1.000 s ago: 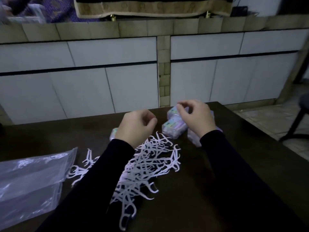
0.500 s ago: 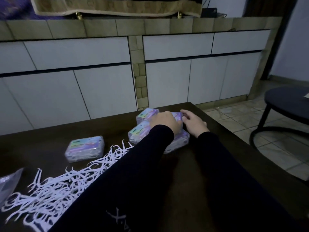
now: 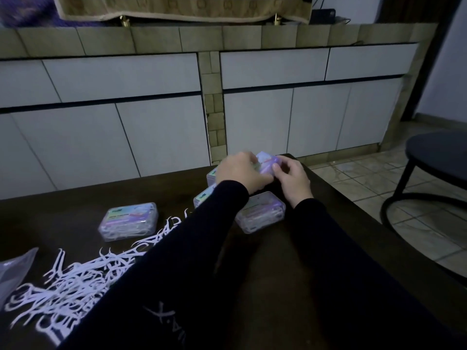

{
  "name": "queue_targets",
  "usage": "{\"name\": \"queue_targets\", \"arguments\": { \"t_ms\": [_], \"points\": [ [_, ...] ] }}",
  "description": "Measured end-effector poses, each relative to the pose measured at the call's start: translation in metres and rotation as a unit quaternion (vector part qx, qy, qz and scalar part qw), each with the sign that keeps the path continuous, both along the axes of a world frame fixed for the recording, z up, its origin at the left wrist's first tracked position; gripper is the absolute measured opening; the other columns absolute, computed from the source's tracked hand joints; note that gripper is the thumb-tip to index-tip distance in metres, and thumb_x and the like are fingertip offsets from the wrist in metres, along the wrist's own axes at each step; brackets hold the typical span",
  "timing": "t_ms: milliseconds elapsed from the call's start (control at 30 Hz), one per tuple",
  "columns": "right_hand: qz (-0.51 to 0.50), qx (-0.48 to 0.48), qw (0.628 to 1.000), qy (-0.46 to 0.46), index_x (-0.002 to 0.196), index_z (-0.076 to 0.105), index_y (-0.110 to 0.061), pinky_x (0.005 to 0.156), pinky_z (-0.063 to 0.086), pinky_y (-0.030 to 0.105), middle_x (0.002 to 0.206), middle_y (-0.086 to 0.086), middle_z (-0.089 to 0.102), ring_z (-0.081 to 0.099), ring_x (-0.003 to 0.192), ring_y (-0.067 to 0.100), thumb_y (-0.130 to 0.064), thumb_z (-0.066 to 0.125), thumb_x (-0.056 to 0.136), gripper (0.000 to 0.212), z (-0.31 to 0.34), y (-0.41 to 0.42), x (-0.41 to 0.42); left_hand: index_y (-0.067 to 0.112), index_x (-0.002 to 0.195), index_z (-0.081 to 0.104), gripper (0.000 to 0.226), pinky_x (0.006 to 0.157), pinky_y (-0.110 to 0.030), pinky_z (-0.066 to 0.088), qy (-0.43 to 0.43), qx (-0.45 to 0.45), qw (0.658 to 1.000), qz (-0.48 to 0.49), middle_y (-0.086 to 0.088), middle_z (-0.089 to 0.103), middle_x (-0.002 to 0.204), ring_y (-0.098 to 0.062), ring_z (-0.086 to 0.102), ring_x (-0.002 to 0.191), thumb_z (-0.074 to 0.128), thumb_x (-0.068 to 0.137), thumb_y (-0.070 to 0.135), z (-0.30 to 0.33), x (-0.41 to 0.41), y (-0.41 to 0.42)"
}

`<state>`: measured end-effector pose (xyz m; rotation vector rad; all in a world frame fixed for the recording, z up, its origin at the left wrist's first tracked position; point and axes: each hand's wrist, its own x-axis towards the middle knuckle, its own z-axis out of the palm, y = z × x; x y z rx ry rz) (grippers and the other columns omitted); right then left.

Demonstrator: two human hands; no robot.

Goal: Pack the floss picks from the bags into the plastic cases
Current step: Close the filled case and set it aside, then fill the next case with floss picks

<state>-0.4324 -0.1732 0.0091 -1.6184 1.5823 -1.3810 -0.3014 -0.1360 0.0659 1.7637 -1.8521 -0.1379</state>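
Both hands hold one clear plastic case (image 3: 265, 162) lifted off the dark table (image 3: 290, 253) at its far right corner. My left hand (image 3: 240, 174) grips its left side, and my right hand (image 3: 293, 181) pinches its right end. Beneath them lie more cases: one filled case (image 3: 261, 213) in front, two others (image 3: 203, 197) partly hidden by my left wrist. A further filled case (image 3: 129, 221) lies alone to the left. A heap of loose white floss picks (image 3: 75, 281) spreads over the table's near left.
A clear plastic bag (image 3: 12, 269) pokes in at the left edge. White cabinet doors (image 3: 151, 135) stand behind the table. A dark round stool (image 3: 439, 157) stands on the tiled floor to the right, past the table's edge.
The view has swung right. My left hand crossed from the floss pile to the cases, and both hands have lifted one case off the stack.
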Motion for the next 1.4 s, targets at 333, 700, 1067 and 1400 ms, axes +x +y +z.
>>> {"name": "queue_targets", "arguments": {
  "t_ms": [333,700,1067,1400],
  "points": [
    [0.154,-0.084,0.979,0.107,0.105,0.057,-0.029,0.086,0.043,0.028,0.096,-0.017,0.054,0.05,0.096,0.007,-0.051,0.068,0.081,0.034,0.052,0.068,0.061,0.028,0.095,0.071,0.038,0.069,-0.025,0.05,0.246,-0.058,0.966,-0.063,-0.002,0.069,0.079,-0.009,0.061,0.067,0.066,0.063,0.05,0.005,0.128,0.064],
    [0.392,0.065,0.913,0.09,0.127,0.052,-0.029,0.07,0.041,0.013,0.097,-0.015,0.059,0.052,0.076,-0.002,-0.054,0.073,0.075,0.061,0.02,0.101,0.16,0.018,0.094,0.071,0.025,0.073,-0.03,0.052,0.245,0.05,0.964,-0.089,-0.007,0.074,0.089,-0.023,0.068,0.081,0.063,0.074,0.031,-0.019,0.243,0.136],
    [0.33,0.047,0.909,0.251,0.133,0.052,-0.03,0.093,0.044,0.032,0.121,-0.006,0.059,0.049,0.099,0.007,-0.051,0.071,0.08,0.06,0.01,0.074,0.195,0.028,0.093,0.07,0.031,0.074,-0.032,0.055,0.24,0.053,0.968,-0.044,-0.003,0.073,0.09,-0.021,0.066,0.074,0.067,0.063,0.035,-0.043,0.262,0.11],
    [0.337,0.11,0.883,0.307,0.114,0.058,-0.041,0.106,0.033,0.046,0.116,-0.019,0.061,0.051,0.113,0.011,-0.072,0.075,0.05,0.073,0.01,0.045,0.203,0.035,0.133,0.053,0.059,0.091,-0.021,0.046,0.073,0.109,0.991,-0.03,0.004,0.058,0.131,-0.007,0.057,0.109,0.072,0.078,0.046,-0.042,0.266,0.094]
  ]
}}
